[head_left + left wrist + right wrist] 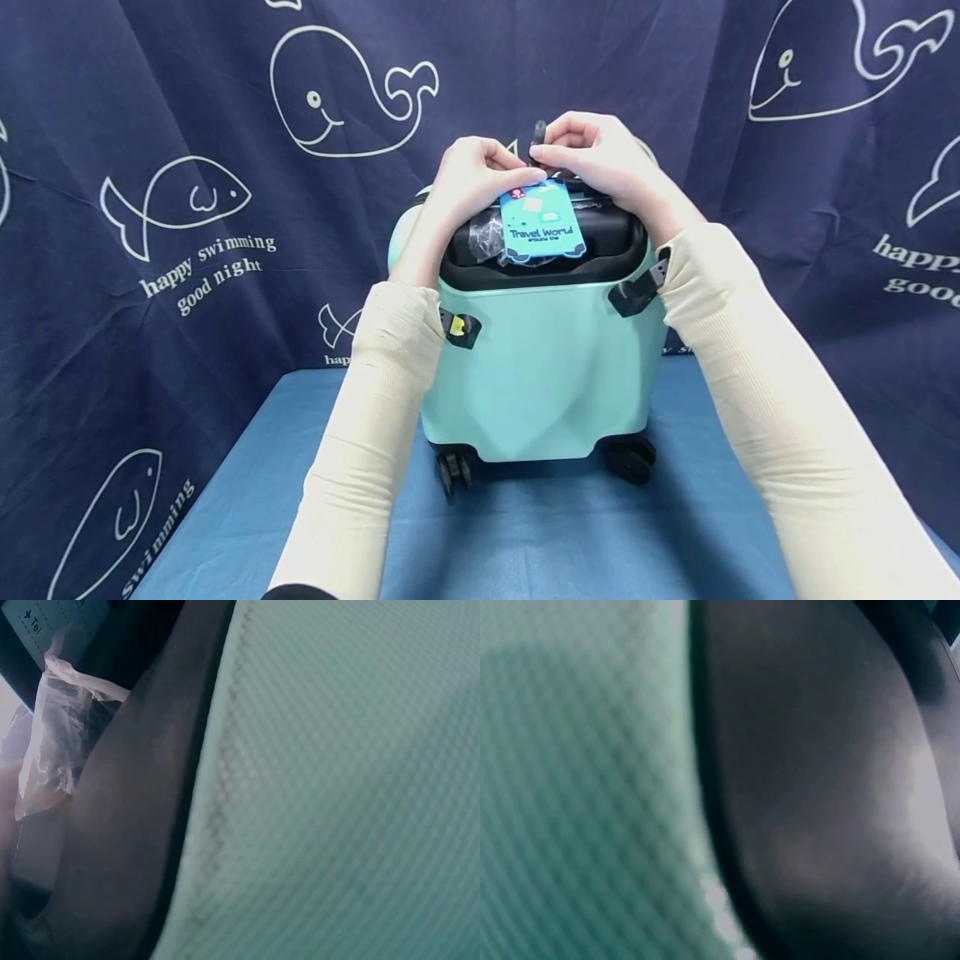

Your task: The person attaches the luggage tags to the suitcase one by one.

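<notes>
A mint-green suitcase [543, 375] with a black top panel stands upright on its wheels. Over its top edge hangs a blue luggage tag [542, 223] printed "Travel World". At the tag's upper end, my left hand [480, 171] pinches between thumb and curled fingers. Just beside it, my right hand [600, 154] pinches the tag's black strap [539, 133], whose tip sticks up. Clear plastic wrap [60, 739] lies by the tag, and a printed card face [46, 626] shows in the left wrist view. Only suitcase shell [570, 787] and black panel [810, 787] fill the right wrist view.
Blue cloth covers the table [570, 542] beneath the suitcase. A dark blue curtain [315, 217] with whale and fish drawings hangs behind. Black caster wheels [632, 460] support the suitcase. Small wrist cameras [461, 327] sit close to its front.
</notes>
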Demonstrator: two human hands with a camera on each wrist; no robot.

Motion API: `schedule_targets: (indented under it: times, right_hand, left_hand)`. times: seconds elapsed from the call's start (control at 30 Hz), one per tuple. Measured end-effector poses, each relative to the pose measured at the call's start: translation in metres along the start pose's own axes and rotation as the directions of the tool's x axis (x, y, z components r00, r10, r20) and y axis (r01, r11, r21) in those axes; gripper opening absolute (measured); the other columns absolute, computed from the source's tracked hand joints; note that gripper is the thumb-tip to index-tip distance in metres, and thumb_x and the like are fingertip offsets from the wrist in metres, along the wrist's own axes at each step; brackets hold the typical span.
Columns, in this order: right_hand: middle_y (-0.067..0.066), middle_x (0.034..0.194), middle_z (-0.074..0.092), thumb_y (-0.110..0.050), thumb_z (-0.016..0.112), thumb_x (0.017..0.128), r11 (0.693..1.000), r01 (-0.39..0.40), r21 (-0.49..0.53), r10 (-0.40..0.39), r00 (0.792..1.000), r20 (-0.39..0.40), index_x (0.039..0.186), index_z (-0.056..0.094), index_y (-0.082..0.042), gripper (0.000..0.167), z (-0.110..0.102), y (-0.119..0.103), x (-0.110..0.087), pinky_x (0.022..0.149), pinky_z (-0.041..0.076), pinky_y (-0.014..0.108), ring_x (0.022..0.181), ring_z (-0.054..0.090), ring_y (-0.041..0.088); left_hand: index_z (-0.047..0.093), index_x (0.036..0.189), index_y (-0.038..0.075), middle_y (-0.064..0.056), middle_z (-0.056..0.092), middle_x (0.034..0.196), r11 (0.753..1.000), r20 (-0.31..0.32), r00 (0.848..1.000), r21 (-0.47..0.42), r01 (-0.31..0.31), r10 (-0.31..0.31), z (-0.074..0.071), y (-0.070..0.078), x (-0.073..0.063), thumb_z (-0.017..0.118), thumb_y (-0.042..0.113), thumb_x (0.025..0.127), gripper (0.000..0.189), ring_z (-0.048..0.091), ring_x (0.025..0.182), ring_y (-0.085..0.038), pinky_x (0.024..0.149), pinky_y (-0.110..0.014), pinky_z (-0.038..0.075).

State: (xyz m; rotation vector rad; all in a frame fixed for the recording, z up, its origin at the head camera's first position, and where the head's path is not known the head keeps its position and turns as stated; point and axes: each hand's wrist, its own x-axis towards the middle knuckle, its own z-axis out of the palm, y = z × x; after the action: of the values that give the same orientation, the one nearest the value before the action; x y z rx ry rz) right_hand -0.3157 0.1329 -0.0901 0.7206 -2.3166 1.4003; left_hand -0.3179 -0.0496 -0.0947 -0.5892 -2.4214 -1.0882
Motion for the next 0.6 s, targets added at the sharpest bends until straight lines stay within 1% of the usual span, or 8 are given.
schedule_targets:
  times: [0.1,0.23,0.33,0.4,0.43,0.5,0.53,0.6]
  right_hand:
    - [-0.010,0.070,0.065,-0.026,0.070,0.084,0.999,-0.012,0.050,0.012,1.000,-0.009,0.088,0.062,-0.016,0.013,0.000,-0.001,-0.001,0.069,0.042,0.020,0.069,0.057,0.007]
    - [-0.008,0.070,0.067,-0.020,0.070,0.084,0.985,-0.014,0.170,0.017,1.000,-0.015,0.085,0.065,-0.014,0.008,0.000,-0.002,0.000,0.065,0.045,0.021,0.066,0.060,0.007]
    - [-0.008,0.068,0.067,-0.019,0.070,0.084,0.980,-0.011,0.199,0.014,1.000,-0.014,0.084,0.066,-0.015,0.006,0.000,-0.002,0.000,0.062,0.044,0.020,0.065,0.059,0.006]
    - [-0.008,0.068,0.067,-0.018,0.070,0.084,0.977,-0.017,0.213,0.018,1.000,-0.006,0.084,0.066,-0.014,0.006,0.000,-0.002,0.001,0.062,0.045,0.019,0.065,0.060,0.005]
    - [-0.008,0.068,0.067,-0.018,0.070,0.084,0.977,-0.020,0.213,0.022,1.000,-0.003,0.085,0.065,-0.014,0.006,0.000,-0.002,0.001,0.062,0.045,0.018,0.065,0.060,0.005]
    - [-0.009,0.068,0.067,-0.018,0.070,0.085,0.977,-0.030,0.210,0.030,1.000,0.003,0.085,0.065,-0.014,0.006,0.000,-0.001,0.002,0.062,0.045,0.018,0.066,0.061,0.005]
    - [-0.009,0.068,0.067,-0.019,0.069,0.085,0.978,-0.036,0.205,0.035,0.999,0.008,0.086,0.065,-0.014,0.006,0.000,-0.001,0.003,0.063,0.045,0.018,0.066,0.060,0.005]
    - [-0.009,0.069,0.067,-0.020,0.069,0.085,0.981,-0.050,0.187,0.049,0.999,0.013,0.088,0.064,-0.015,0.007,0.001,-0.001,0.003,0.062,0.044,0.018,0.066,0.060,0.005]
  left_hand:
    - [0.074,0.090,0.016,0.005,0.070,0.077,1.000,0.004,1.000,0.006,0.000,0.000,-0.001,0.001,-0.001,0.077,0.041,0.074,0.030,0.062,0.074,-0.005,0.071,-0.017,0.043]
    - [0.072,0.090,0.015,0.003,0.070,0.081,1.000,-0.006,1.000,0.020,-0.022,0.022,0.000,0.002,-0.001,0.076,0.042,0.075,0.031,0.062,0.075,-0.004,0.072,-0.016,0.044]
    - [0.068,0.095,0.013,0.001,0.070,0.089,0.998,-0.044,0.997,0.005,-0.056,0.056,0.001,0.003,-0.003,0.076,0.041,0.076,0.034,0.063,0.080,-0.004,0.075,-0.015,0.045]
    - [0.065,0.099,0.012,0.000,0.069,0.096,0.996,-0.092,0.994,-0.050,-0.071,0.066,0.002,0.002,-0.007,0.074,0.040,0.078,0.037,0.063,0.085,-0.005,0.078,-0.014,0.046]
    - [0.064,0.101,0.011,-0.001,0.068,0.098,0.993,-0.128,0.989,-0.080,-0.084,0.073,0.002,0.001,-0.009,0.073,0.039,0.079,0.036,0.063,0.087,-0.005,0.079,-0.014,0.046]
    - [0.062,0.104,0.010,-0.002,0.067,0.100,0.982,-0.204,0.974,-0.143,-0.126,0.095,0.001,-0.001,-0.015,0.069,0.035,0.084,0.033,0.063,0.090,-0.006,0.081,-0.014,0.046]
    - [0.062,0.105,0.010,-0.003,0.067,0.101,0.973,-0.237,0.966,-0.175,-0.149,0.105,0.001,-0.002,-0.019,0.067,0.032,0.086,0.030,0.063,0.090,-0.007,0.082,-0.014,0.046]
    - [0.062,0.105,0.008,-0.004,0.067,0.101,0.957,-0.296,0.942,-0.190,-0.218,0.156,0.002,-0.004,-0.029,0.063,0.025,0.090,0.023,0.063,0.090,-0.008,0.081,-0.015,0.047]
